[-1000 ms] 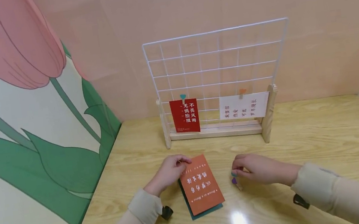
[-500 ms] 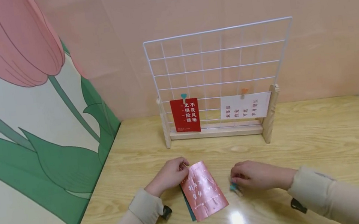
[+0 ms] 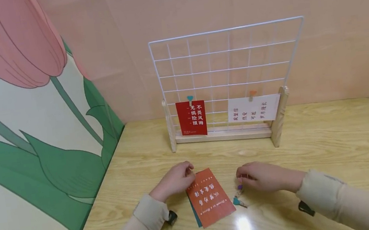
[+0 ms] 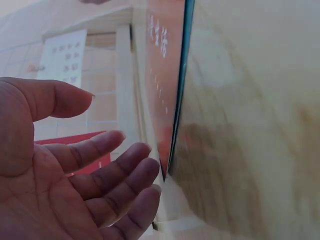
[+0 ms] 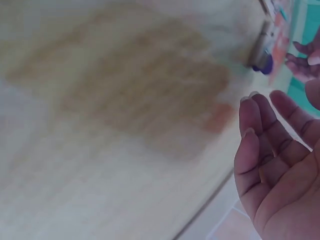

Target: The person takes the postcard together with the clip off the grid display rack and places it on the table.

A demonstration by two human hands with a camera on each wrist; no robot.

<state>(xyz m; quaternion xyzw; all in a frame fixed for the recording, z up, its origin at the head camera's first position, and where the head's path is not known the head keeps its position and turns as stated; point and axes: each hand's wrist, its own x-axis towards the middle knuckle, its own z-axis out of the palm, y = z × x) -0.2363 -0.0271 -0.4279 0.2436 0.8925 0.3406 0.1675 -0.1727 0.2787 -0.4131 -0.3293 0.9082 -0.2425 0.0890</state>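
Orange card (image 3: 213,198) lies on the table (image 3: 134,156) over a teal card (image 3: 195,212), its far corner at the left hand (image 3: 175,180), whose thumb stands clear of loosely bent fingers, contact unclear; the right hand (image 3: 264,176), fingers loosely bent, close together, is near a purple clip (image 3: 240,187), with a teal clip (image 3: 236,201) nearer the card

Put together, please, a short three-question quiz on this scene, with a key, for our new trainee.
1. Multiple choice: What colour is the clip on the white card hung on the wire grid?
A) purple
B) orange
C) green
2. True or false: The orange card lies underneath the dark teal card.
3. Short answer: Which hand is nearer the purple clip on the table?

Key:
1. B, the orange clip.
2. False; it lies on top.
3. The right hand.
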